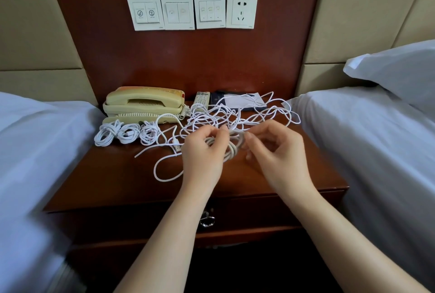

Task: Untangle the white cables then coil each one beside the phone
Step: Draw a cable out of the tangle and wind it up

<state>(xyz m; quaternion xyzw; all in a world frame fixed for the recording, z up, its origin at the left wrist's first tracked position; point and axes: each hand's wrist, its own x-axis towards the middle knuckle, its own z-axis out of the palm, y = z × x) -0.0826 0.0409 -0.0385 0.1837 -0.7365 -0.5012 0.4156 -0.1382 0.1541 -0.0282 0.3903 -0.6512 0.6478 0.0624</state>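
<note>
Head cam, fwd-down, close over nightstand point(113, 179).

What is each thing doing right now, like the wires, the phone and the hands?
phone: handset resting on its cradle.
finished coils: three, wound up, lying beside the phone.
loose cables: tangled together in a heap.
half-made coil: held between both hands.
left hand: grips the half-made coil.
right hand: pinches the coil's end.
wall socket: nothing plugged in.

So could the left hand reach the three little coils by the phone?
Probably yes: nothing stands between the left hand and the three coils except loose cable, but it is gripping a half-wound coil.
</note>
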